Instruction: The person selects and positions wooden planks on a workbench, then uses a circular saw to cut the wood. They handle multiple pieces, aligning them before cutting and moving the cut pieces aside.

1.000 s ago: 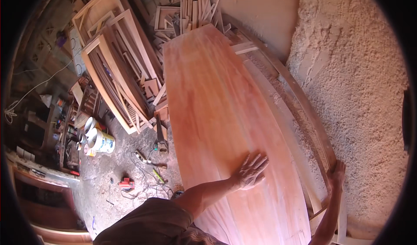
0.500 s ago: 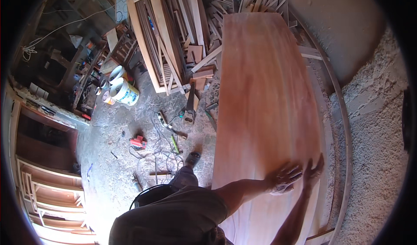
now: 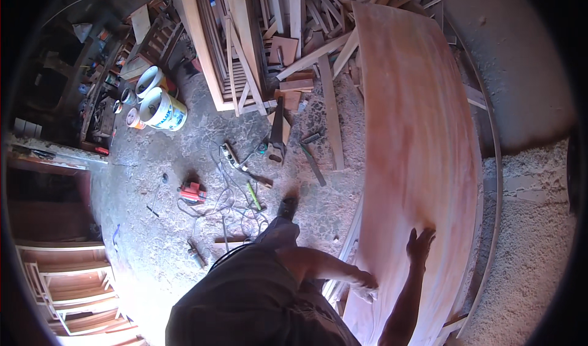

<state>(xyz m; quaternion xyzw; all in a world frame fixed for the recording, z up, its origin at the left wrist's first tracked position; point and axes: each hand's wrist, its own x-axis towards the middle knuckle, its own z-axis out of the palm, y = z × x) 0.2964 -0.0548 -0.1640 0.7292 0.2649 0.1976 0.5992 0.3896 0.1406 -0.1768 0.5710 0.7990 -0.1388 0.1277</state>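
Observation:
A large reddish plywood sheet fills the middle right of the head view, lying lengthwise over strips of wood along the wall. My right hand rests on its face right of centre in the lower half, fingers apart and holding nothing that I can see. Lower and to the left, my left hand is at the sheet's left edge; its fingers are bent or blurred, and I cannot make out whether they grip the edge. My leg and shoe show on the floor left of the sheet.
Wooden frames and offcuts are piled at the top. Buckets stand left. A handsaw, red power tool and tangled cords lie on the dusty floor. More frames are lower left, a rough wall right.
The view has swung, putting the sheet further right. My left hand has slid from the sheet's middle to its left edge; my right hand has moved off the right edge onto the face.

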